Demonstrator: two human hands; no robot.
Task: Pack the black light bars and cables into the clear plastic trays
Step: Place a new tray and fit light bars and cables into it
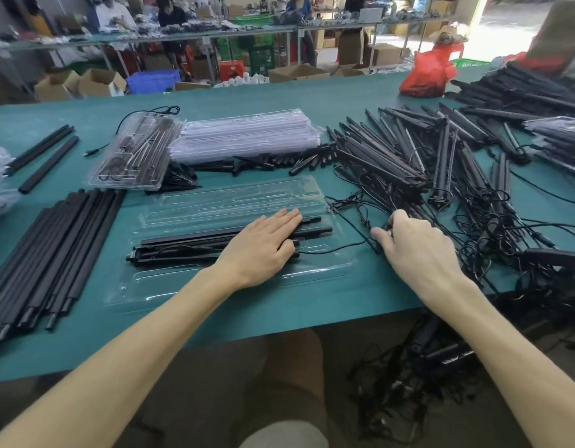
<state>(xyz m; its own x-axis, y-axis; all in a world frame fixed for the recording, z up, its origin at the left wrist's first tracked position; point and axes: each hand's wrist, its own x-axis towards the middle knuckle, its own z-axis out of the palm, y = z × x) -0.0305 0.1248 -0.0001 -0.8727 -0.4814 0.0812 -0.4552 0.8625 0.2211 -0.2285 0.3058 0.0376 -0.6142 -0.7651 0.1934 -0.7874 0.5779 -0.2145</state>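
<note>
Head view, far left of the left hand: a bundle of black rods [50,253] lies on the green table top [215,98], with two loose rods [43,156] beyond it.
Beyond the left hand: a packed tray [137,153] overlaps a stack of empty trays [247,134]. Short black stakes [279,161] lie scattered just in front of the stack.
Left hand [266,245]: fingers straight, lying flat on the light bars [189,244].
Light bars: a few lie side by side in the open clear tray [182,286], directly under the left hand, with their ends showing past it on both sides.
Cable [344,245]: runs from under the left hand across to the right hand.
Right hand [415,245]: fingers curled, thumb and fingertips pinching the cable just off the tray's right edge.
Right of the right hand: a pile of unpacked bars [409,150] with tangled leads starts just beyond its fingers. More leads [409,383] hang below the table's near edge.
Far behind the right hand: a red plastic bag [428,76].
Room: long workbenches with people at them, and cardboard boxes [98,80], a blue crate [153,80] and a green crate [261,59] on the floor.
</note>
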